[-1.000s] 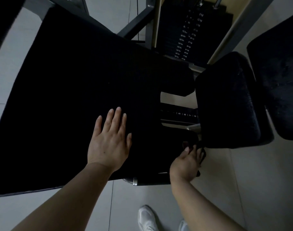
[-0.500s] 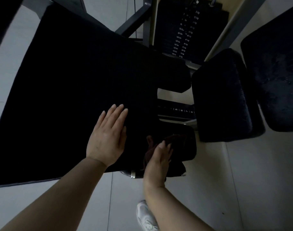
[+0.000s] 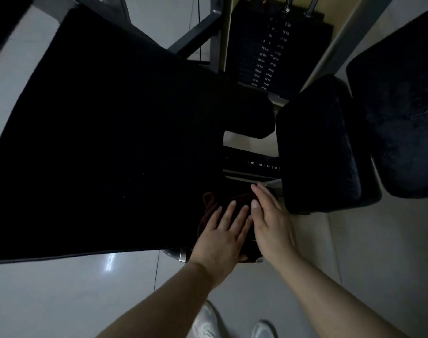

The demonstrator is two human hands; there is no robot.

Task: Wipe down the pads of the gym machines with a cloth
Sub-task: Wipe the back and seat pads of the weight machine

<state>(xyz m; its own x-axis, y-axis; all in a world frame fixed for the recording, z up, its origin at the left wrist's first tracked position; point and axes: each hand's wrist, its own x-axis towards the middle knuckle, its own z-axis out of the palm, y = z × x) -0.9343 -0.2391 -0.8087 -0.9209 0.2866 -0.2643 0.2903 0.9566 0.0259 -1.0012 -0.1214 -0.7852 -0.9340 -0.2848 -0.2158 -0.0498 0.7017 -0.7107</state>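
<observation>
Dark brown cloth (image 3: 228, 203), bunched on the near right corner of the large black pad (image 3: 105, 142), close to the pad's front edge. Left hand (image 3: 222, 236) flat on the cloth, fingers straight and slightly spread, grip wide and pressing rather than clasping. Right hand (image 3: 269, 220) just beside it, touching along the thumb side, fingers extended over the cloth's right part toward the narrow projecting tab of the pad; grip likewise wide, nothing clasped. Numbered adjustment scale (image 3: 261, 164) immediately beyond the fingertips, in the gap between the large pad and the smaller upright pad (image 3: 317, 147). Further pad (image 3: 398, 113) at far right. Weight stack (image 3: 269, 50) with printed labels at top centre. Pale tiled floor (image 3: 61, 301) below; white shoes (image 3: 208, 323) at bottom edge.

Probable step: flattening or re-gathering the cloth before a stroke across the large pad. Risks, as judged: cloth sliding off the near edge onto the floor, given its position at the corner and no clasping grip; fingertips catching on the metal scale rail; dim light leaving unwiped patches on the black surface unnoticed.
</observation>
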